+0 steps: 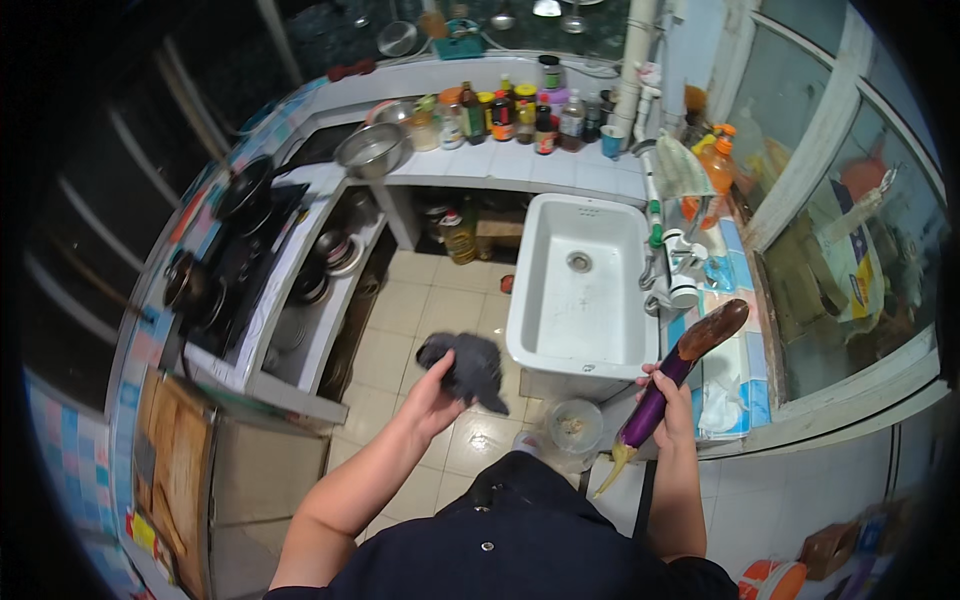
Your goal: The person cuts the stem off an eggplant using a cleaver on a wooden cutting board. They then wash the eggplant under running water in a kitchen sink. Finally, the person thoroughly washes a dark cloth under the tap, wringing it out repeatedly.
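My left hand (pixel 432 397) is closed on a crumpled dark grey cloth (pixel 472 366), held above the tiled floor left of the sink. In my right hand (pixel 677 408) is a long purple eggplant (pixel 642 418), gripped around its middle. The eggplant slants, its stem end low toward me and its large brown, discoloured end up to the right, near the tap (pixel 684 270). Just left of the eggplant is the white sink (pixel 535 345), with a drain in its bottom and no vegetables in it.
Below the sink, a clear bin (pixel 575 425) stands on the floor with scraps inside. Bottles and jars (pixel 500 115) line the back counter beside a metal bowl (pixel 370 150). A gas stove (pixel 250 240) with pots is at left, and a wooden board (pixel 175 470) nearer me.
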`<state>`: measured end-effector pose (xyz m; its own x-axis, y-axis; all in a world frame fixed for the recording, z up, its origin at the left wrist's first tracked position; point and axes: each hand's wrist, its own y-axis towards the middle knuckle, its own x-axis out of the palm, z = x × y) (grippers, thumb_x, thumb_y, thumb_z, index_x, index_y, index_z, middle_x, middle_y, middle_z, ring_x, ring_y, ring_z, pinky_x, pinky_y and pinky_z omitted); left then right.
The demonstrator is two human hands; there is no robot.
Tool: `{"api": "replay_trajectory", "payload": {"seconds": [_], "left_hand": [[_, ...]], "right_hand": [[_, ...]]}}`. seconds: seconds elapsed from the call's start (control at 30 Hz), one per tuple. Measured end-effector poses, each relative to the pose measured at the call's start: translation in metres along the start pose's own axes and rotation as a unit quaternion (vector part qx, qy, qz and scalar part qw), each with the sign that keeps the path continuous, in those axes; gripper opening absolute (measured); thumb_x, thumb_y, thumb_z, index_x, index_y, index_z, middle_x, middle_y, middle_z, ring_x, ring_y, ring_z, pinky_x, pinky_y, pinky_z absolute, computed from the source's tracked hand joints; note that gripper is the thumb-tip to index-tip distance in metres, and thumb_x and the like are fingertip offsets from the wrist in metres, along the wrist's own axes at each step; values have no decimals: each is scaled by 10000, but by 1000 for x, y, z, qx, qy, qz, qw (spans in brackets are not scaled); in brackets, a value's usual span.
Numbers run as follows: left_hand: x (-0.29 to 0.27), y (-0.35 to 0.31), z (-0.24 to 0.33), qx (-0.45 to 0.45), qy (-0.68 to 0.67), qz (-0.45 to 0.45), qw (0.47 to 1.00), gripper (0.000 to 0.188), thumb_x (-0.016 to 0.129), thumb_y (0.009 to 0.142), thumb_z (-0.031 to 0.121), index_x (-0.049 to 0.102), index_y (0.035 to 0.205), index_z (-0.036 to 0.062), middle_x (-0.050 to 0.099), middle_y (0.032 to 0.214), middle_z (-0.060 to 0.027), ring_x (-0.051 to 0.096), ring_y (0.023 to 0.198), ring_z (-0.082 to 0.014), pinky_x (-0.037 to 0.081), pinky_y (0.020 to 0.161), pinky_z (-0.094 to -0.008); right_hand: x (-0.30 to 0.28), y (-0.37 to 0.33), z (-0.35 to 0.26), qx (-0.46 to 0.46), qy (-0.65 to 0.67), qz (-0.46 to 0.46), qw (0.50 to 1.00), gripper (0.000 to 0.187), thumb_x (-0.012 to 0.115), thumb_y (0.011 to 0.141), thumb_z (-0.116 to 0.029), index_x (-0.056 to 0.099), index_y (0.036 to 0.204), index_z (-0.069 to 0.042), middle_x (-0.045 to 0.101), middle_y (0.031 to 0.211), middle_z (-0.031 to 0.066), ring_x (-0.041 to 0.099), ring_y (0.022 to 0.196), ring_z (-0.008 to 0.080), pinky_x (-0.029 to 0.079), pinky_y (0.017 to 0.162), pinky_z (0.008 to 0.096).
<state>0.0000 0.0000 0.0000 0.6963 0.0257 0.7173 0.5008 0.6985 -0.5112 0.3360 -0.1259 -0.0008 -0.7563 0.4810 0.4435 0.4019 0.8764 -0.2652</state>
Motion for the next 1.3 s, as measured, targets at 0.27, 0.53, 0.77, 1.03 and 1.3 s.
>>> {"api": "replay_trajectory", "payload": {"seconds": [0.27,0.53,0.77,1.03,1.3], "left_hand": [[141,140,14,48,432,-213,875,811,571,842,384,103,1398,25,230,1411,-159,242,1299,-250,200,1058,-368],[168,170,13,100,519,-268,806,605,621,825,202,302,1307,24,494,938,-37,467,835,-100,424,751,-244],[118,225,110,-5,406,-194,893,412,588,840,216,420,1165,28,525,860,-52,545,742,-107,484,603,-262],[74,257,240,-155,293,-273,903,348,557,853,267,464,1104,46,536,927,-49,559,747,-118,501,620,-260],[51,256,266,-157,222,-294,916,370,488,882,284,466,1114,-3,562,986,-86,559,753,-123,491,617,-263]], "right_hand": [[51,111,-35,-109,81,37,990,250,559,875,-167,498,1078,-35,526,1031,51,506,939,138,421,816,292],[99,169,-10,-310,-280,41,908,662,553,860,-374,263,1306,20,334,1273,169,301,1209,278,226,1018,386],[31,252,-29,-289,-496,431,696,701,623,787,-287,300,1326,24,205,1385,276,229,1282,410,230,1041,438],[-8,263,-34,-188,-573,447,661,633,550,766,-119,307,1337,8,164,1420,262,207,1314,374,224,1062,379],[11,230,-75,-138,-373,302,866,760,430,631,83,294,1369,-33,126,1478,124,150,1358,249,178,1071,310]]}}
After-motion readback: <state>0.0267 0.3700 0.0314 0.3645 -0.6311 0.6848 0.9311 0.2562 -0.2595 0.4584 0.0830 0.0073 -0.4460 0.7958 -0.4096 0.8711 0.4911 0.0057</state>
